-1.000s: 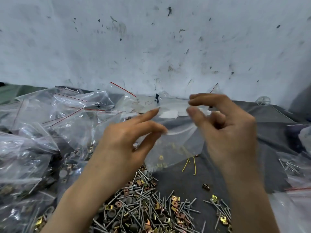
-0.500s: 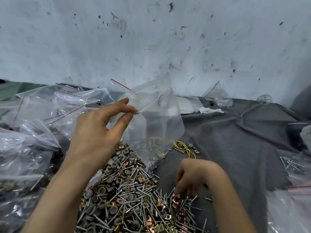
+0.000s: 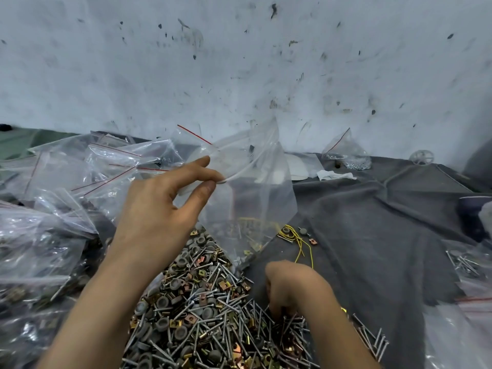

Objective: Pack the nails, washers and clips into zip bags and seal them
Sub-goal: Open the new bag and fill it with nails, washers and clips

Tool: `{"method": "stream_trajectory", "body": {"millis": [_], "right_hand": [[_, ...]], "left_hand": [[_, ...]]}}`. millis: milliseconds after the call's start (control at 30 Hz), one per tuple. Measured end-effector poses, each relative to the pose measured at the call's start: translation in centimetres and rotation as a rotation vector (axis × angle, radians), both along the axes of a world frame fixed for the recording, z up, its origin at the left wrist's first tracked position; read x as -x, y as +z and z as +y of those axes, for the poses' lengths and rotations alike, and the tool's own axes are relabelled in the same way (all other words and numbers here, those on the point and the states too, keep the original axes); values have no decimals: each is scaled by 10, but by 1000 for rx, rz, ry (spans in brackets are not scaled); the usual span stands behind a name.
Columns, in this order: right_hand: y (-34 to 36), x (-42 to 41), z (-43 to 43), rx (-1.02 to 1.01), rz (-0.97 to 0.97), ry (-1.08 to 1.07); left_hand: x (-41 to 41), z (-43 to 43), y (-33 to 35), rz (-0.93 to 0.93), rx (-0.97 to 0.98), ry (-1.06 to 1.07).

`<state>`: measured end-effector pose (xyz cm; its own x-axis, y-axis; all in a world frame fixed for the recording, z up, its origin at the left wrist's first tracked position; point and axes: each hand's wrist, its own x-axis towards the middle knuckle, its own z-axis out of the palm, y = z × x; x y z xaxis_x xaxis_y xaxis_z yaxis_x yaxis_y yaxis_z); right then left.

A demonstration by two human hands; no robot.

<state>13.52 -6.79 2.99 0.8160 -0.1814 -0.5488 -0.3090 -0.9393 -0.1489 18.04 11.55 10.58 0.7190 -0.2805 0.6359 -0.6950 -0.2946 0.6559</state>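
Left hand (image 3: 159,209): pinches rim of clear bag (image 3: 253,198), mouth open, a few pieces at its bottom.
Right hand (image 3: 290,286): fingers curled into pile (image 3: 207,315) of nails, washers, clips on grey cloth (image 3: 372,235); grasp hidden, cannot tell.
Filled bags (image 3: 53,222): heaped at left.

The left hand (image 3: 159,209) is raised at the left edge of the zip bag (image 3: 255,203), whose rim is pinched between thumb and forefinger. The right hand (image 3: 290,286) is held low beneath the bag's bottom corner, knuckles up, fingers curled downward, tips hidden.
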Motion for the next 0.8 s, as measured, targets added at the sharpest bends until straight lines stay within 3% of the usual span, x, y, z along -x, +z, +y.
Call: {"method": "stream_trajectory", "body": {"millis": [167, 333, 400, 633, 800], "right_hand": [[-7, -5, -1, 10, -104, -26], [-6, -9, -21, -248, -237, -141], [-2, -4, -28, -422, -318, -162], [48, 19, -23, -1424, -698, -265], [74, 32, 0, -1584, -856, -208]], "left_hand": [[2, -2, 0, -2, 3, -28], [3, -3, 0, 1, 23, -37], [5, -3, 0, -26, 4, -20], [16, -7, 3, -147, -201, -176], [21, -12, 3, -135, -179, -240]]}}
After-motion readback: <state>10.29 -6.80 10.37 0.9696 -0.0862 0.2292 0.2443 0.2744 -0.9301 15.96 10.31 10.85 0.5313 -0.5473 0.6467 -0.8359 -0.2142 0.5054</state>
